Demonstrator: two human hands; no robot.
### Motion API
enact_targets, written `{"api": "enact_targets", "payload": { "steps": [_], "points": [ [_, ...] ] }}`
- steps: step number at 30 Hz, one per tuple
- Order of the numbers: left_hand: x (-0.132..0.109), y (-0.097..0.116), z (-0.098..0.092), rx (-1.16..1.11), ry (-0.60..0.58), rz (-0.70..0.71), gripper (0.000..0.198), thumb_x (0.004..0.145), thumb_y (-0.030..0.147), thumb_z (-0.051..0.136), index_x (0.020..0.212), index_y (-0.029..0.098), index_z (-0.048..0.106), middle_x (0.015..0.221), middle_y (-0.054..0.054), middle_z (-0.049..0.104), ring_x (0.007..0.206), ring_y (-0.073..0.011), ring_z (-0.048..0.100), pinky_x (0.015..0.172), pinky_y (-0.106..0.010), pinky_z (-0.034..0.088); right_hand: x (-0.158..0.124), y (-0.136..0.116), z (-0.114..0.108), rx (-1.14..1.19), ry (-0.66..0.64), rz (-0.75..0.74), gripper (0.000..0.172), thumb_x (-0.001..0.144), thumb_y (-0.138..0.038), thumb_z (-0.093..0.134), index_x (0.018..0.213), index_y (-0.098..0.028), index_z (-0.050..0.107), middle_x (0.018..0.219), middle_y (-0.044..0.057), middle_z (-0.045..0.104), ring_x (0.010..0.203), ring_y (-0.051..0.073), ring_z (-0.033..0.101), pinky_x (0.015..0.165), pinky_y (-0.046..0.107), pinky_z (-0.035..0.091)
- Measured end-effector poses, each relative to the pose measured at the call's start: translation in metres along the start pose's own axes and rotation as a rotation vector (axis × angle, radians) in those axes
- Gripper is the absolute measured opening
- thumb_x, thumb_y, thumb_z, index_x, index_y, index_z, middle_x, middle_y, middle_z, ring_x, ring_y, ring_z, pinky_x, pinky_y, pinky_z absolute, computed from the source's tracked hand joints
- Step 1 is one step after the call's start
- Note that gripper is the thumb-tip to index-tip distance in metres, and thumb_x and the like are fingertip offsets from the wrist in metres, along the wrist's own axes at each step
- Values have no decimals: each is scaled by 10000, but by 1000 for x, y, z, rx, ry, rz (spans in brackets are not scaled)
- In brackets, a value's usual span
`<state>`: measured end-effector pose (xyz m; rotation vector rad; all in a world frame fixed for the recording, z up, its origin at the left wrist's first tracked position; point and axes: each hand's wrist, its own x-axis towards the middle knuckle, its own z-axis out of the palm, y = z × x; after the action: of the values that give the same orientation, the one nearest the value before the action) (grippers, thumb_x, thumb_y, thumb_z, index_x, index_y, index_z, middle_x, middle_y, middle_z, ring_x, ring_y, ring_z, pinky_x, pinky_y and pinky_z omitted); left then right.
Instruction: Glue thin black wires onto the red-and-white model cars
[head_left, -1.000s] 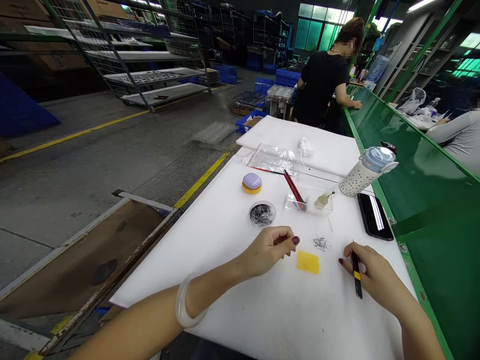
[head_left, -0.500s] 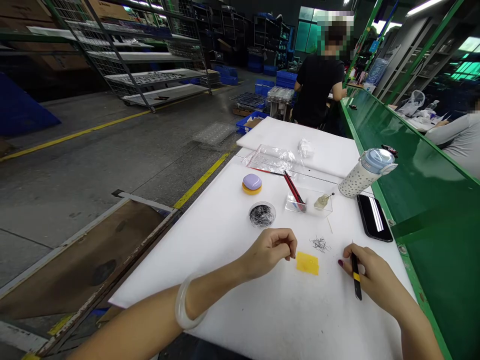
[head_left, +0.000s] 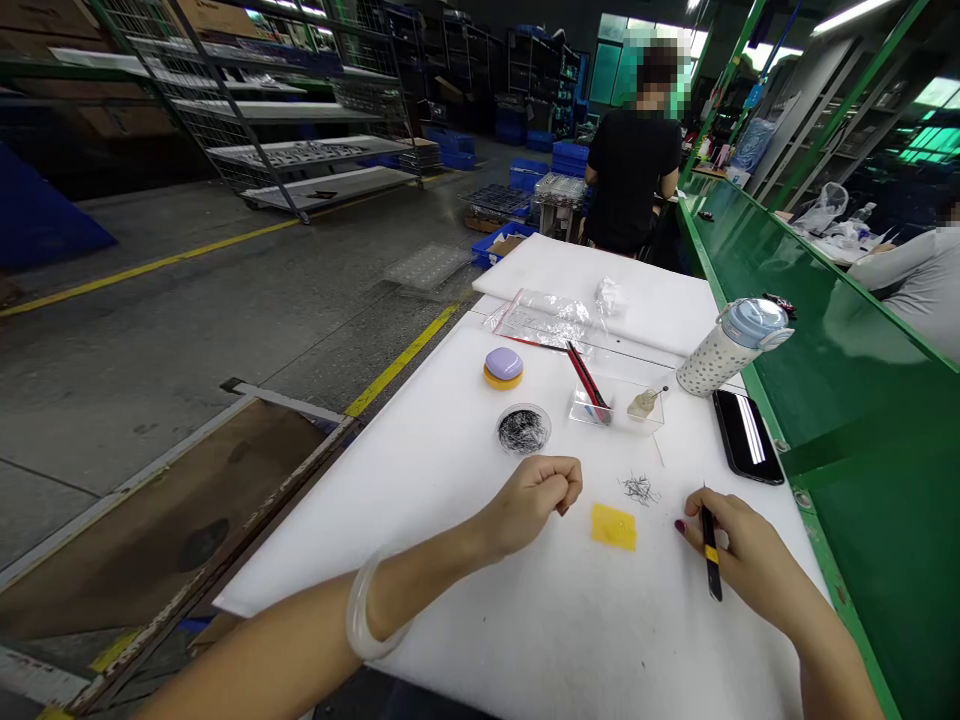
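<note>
My left hand (head_left: 534, 500) is closed just above the white tabletop, fingers curled and thumb against them; anything in the pinch is hidden or too small to make out. My right hand (head_left: 742, 545) holds black tweezers (head_left: 710, 545) with a yellow band, the thin tip pointing away from me. Between the hands lies a small yellow sheet (head_left: 613, 527), with tiny specks on it. Just beyond it is a loose pile of thin dark pins or wires (head_left: 639, 489). A round clear dish (head_left: 523, 430) full of similar dark pieces sits past my left hand.
A clear tray (head_left: 619, 410) holds a red-and-black cutter (head_left: 587, 378) and a small bottle (head_left: 643, 403). A phone (head_left: 748, 436) and a dotted tumbler (head_left: 720, 355) stand by the green partition (head_left: 847, 370). A purple-and-yellow case (head_left: 503, 368) lies left. A person (head_left: 637, 170) sits ahead.
My left hand has drawn slightly left, away from the yellow sheet, its fingers curled tighter. My right hand with the tweezers has hardly moved. The person ahead has shifted slightly.
</note>
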<state>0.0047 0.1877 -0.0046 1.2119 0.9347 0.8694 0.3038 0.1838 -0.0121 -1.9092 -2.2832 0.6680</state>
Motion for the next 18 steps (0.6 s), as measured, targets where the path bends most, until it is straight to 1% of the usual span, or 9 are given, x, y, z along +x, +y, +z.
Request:
{"api": "enact_targets", "payload": {
  "steps": [4, 10, 15, 18],
  "points": [
    [1, 0, 0, -7, 14, -24, 118, 643, 286, 413, 590, 203, 478, 603, 20, 431, 591, -119, 309, 588, -314, 220, 0, 0, 0, -2, 29, -23, 241, 963, -473, 464, 937, -264, 581, 742, 42, 641, 716, 243, 597, 652, 363, 470],
    [1, 1, 1, -19, -7, -73, 127, 645, 282, 433, 619, 194, 521, 632, 8, 487, 608, -123, 338, 595, -300, 232, 0, 1, 0, 6, 29, -27, 234, 959, -476, 479, 943, -268, 585, 754, 39, 646, 723, 243, 606, 650, 358, 474],
    [2, -1, 0, -18, -110, -141, 143, 627, 263, 454, 645, 186, 573, 675, -9, 561, 644, -132, 408, 627, -296, 293, 0, 0, 0, 8, 34, -22, 231, 953, -478, 493, 929, -269, 587, 739, 39, 644, 727, 249, 608, 653, 357, 478],
    [2, -2, 0, -20, -141, -170, 151, 622, 266, 454, 645, 183, 579, 685, -11, 581, 649, -132, 421, 646, -298, 321, 0, -1, 0, 7, 26, -13, 227, 955, -474, 482, 931, -272, 582, 743, 38, 643, 737, 252, 614, 664, 358, 481]
  ]
}}
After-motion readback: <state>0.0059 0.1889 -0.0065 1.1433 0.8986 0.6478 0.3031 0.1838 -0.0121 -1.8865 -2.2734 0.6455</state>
